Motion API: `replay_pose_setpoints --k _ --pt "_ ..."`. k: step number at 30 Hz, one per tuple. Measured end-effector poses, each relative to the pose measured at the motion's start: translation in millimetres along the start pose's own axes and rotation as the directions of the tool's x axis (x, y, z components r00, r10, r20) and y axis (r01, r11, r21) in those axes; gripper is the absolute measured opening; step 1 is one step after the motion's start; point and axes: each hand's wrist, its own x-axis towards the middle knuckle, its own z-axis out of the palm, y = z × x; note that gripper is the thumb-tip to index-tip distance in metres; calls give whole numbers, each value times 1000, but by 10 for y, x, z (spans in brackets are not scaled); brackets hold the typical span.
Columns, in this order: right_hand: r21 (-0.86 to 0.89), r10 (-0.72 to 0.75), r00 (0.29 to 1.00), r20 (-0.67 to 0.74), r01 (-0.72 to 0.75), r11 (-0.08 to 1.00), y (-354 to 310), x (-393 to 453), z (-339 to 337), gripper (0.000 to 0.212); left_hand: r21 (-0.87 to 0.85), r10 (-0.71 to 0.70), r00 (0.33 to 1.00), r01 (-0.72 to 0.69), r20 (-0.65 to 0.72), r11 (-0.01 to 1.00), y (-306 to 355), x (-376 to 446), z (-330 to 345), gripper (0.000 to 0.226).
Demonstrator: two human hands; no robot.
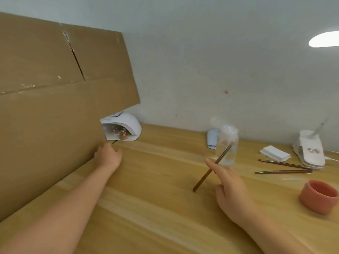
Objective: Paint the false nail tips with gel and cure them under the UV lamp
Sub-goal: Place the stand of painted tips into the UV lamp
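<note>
The tall brown cardboard sheet (55,107) hides the 9 o'clock part of the white domed UV lamp (126,125); what sits inside the lamp's opening is too blurred to tell. The left hand (108,156) pinches a thin dark stick whose far end is hidden. The clear plastic bottle (227,145) is motion-blurred. At 3 o'clock, the frame edge cuts the white pouch stack (311,151) and the terracotta round cup (319,196).
</note>
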Motion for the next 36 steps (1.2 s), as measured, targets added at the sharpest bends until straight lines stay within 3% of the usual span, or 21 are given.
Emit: replay_pose_setpoints --k 8,17,23,27,32,36 --pt "-127 -9 1000 -14 7 992 -43 30 43 77 36 139 988 -137 -60 990 210 459 267 45" --pt "-160 -46 999 -16 42 986 -47 28 65 71 -26 45 994 -48 -100 999 301 689 404 46" --pt "-69 2 1000 3 -2 998 27 41 103 73 -77 -39 995 33 -88 997 165 440 260 56" --pt "-60 11 1000 -19 -12 998 47 45 107 69 -179 -31 997 18 -72 984 -31 175 67 36" --pt "-44 -31 999 -6 31 999 23 10 95 64 -345 -96 992 62 -82 937 -179 -254 -235 46" --pt "-45 -46 998 -54 43 998 -90 -70 -111 63 -544 -17 999 -11 -47 839 -53 -692 -429 38"
